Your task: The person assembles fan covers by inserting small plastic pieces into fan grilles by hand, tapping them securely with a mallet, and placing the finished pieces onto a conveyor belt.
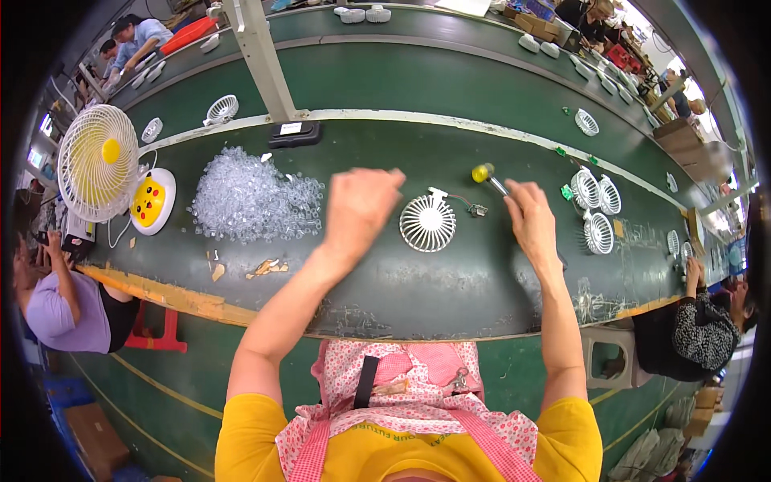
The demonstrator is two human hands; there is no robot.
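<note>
Dark green and scuffed, the desk [450, 293] is carrying, at its far side, a black box [281, 143] whose white label is too small to read. Green lettering is curving across the person's yellow shirt [249, 430]. Worn orange-brown edging [185, 301] is running along the near left rim; a pale strip [385, 117] is bounding the far side. Dark surface is stretching from the white fan head [428, 223] to the near edge, giving the forearms room. That fan head is lying between the hands, its wire leading right to a small circuit board [479, 210]. Fingers of the right hand [533, 218] are gripping a yellow-headed tool [481, 173]. Fingers of the left hand [357, 205] are curling above the desk; whether they are holding anything, I cannot tell. Clear plastic pieces [253, 197] are lying heaped farther left, near a desk fan [111, 151]; white fan parts [599, 233] are resting right. Green flooring [201, 369] is showing below.
</note>
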